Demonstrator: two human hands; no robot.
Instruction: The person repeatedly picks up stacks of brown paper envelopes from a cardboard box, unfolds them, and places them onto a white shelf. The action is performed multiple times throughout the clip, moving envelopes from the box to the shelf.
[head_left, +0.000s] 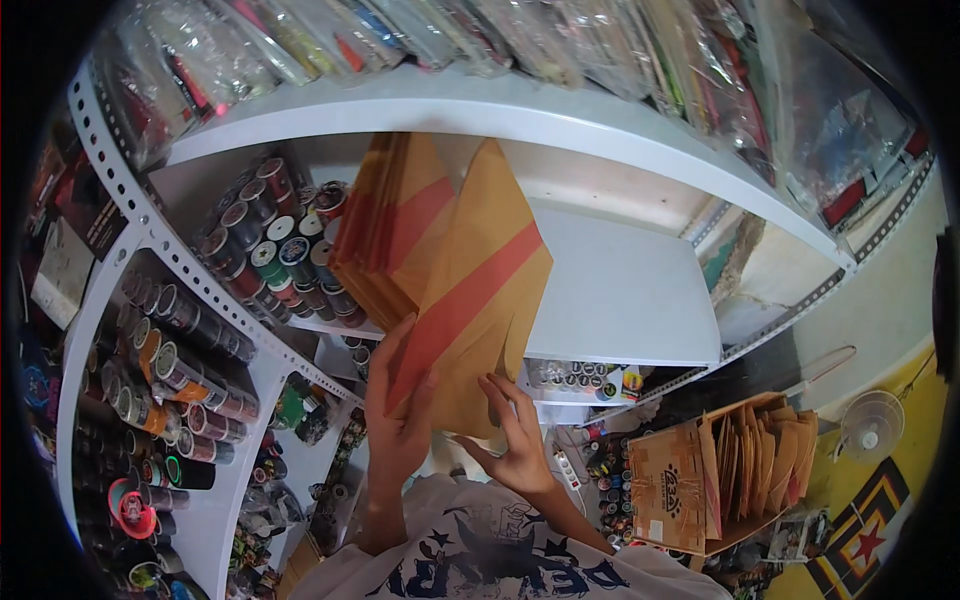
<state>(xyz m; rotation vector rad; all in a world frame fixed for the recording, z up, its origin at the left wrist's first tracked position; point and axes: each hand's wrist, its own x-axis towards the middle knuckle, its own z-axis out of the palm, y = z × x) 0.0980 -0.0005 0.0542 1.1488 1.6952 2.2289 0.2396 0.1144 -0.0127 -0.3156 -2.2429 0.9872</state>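
Observation:
My left hand (401, 405) grips the lower left edge of a brown paper envelope (480, 292) with a broad red diagonal stripe. The envelope stands tilted in front of the shelf, and a crease or gap runs down its lower right part. The fingertips of my right hand (517, 435) rest against that lower right part, with the thumb spread away. Just left of the held envelope, a stack of similar striped envelopes (390, 217) stands on the shelf. Part of that stack is hidden by the held one.
Spools and cans (281, 240) are piled beside the stack on the white metal shelf (622, 285). Plastic-wrapped packets (450, 30) fill the shelf above. More cylindrical containers (180, 375) crowd the left rack. At lower right are a cardboard box (667, 487) of brown envelopes and a fan (870, 427).

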